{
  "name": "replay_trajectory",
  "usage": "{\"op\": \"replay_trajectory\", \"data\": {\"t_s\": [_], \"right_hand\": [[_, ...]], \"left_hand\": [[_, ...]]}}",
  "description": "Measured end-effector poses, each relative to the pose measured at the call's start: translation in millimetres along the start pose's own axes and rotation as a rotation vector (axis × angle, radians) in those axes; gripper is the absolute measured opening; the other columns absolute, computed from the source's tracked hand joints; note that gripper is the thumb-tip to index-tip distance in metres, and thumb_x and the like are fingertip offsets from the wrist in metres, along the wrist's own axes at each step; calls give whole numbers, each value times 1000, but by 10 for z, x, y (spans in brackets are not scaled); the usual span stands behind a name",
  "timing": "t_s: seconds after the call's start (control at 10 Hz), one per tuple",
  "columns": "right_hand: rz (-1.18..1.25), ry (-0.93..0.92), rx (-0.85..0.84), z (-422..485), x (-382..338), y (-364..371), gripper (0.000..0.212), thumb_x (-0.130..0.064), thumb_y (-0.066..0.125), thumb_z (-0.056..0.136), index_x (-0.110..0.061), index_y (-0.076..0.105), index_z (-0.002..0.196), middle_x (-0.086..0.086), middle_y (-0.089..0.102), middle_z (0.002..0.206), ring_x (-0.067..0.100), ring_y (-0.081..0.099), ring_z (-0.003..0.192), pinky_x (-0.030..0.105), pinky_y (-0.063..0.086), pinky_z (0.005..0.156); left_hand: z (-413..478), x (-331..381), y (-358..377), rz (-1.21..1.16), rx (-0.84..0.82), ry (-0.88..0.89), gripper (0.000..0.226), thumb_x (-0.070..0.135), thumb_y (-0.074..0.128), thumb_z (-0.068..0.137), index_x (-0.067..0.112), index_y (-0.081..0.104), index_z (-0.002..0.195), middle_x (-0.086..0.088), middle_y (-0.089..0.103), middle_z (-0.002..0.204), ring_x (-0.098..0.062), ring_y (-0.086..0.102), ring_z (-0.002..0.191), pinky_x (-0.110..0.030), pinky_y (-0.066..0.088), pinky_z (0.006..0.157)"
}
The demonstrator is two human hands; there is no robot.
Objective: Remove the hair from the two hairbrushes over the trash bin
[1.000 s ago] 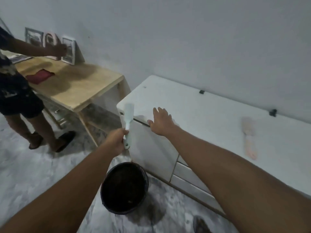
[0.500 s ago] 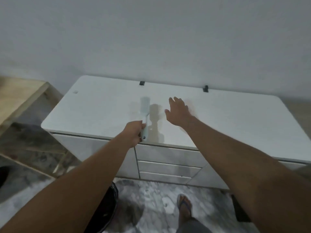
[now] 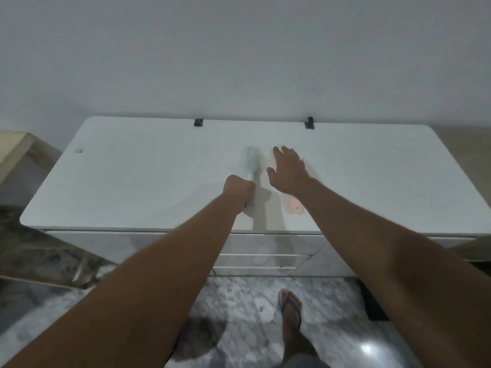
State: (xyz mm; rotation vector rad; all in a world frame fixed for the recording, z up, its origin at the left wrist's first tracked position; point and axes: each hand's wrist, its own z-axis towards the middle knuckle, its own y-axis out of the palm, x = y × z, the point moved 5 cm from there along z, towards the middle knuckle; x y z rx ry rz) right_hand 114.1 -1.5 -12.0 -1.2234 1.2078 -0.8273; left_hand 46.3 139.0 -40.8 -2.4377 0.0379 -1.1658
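My left hand (image 3: 237,191) grips the handle of a pale blue-white hairbrush (image 3: 249,163), whose head points away from me over the white dresser top (image 3: 132,187). My right hand (image 3: 288,170) hovers with spread fingers just to the right of it, above a pink hairbrush (image 3: 295,207) that lies on the dresser; only the pink handle end shows under my wrist. The trash bin is out of view.
The dresser has drawers (image 3: 260,258) facing me and two small black clips (image 3: 198,122) at its back edge by the wall. A wooden table corner (image 3: 16,152) stands at the left. My sandalled foot (image 3: 291,309) is on the marble floor.
The view swung right from the bin and wooden table to face the dresser. My left hand carried the pale brush over the dresser top; my right hand moved over the pink brush.
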Motion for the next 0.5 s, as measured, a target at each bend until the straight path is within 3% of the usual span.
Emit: {"op": "replay_trajectory", "data": {"t_s": [0.1, 0.2, 0.3, 0.4, 0.5], "right_hand": [[16, 4, -23, -2, 12, 27, 61, -35, 48, 95, -9, 27, 147, 11, 38, 143, 32, 34, 134, 50, 38, 105], [34, 0, -7, 23, 44, 3, 61, -34, 49, 96, -10, 27, 147, 12, 37, 145, 32, 33, 136, 51, 36, 106], [80, -4, -15, -17, 44, -98, 62, -34, 49, 95, -10, 28, 148, 12, 38, 144, 31, 33, 136, 50, 37, 106], [230, -48, 56, -47, 24, -324, 64, -35, 51, 96, -9, 27, 151, 12, 35, 152, 29, 29, 142, 46, 31, 114], [665, -33, 268, -194, 25, -920, 46, -30, 59, 95, -12, 53, 137, 4, 58, 138, 18, 56, 125, 31, 40, 109]], "left_hand": [[-33, 56, 11, 160, -12, 81, 8, 8, 62, 80, 0, 62, 82, -13, 62, 72, -31, 65, 65, -37, 60, 57], [-29, 59, 35, 302, -44, 130, 20, 16, 66, 75, 1, 68, 89, -14, 71, 82, -30, 70, 65, -43, 63, 60], [-47, 60, 73, 395, -56, 149, 26, 25, 67, 73, 8, 66, 93, -9, 71, 91, -29, 72, 77, -44, 63, 70], [-75, 100, 94, 391, -57, 166, 33, 37, 66, 81, 8, 58, 95, -8, 67, 99, -31, 70, 90, -44, 61, 78], [-123, 16, 11, 431, 16, 166, 57, 59, 58, 84, 7, 58, 109, -14, 65, 111, -36, 66, 101, -45, 59, 85]]}}
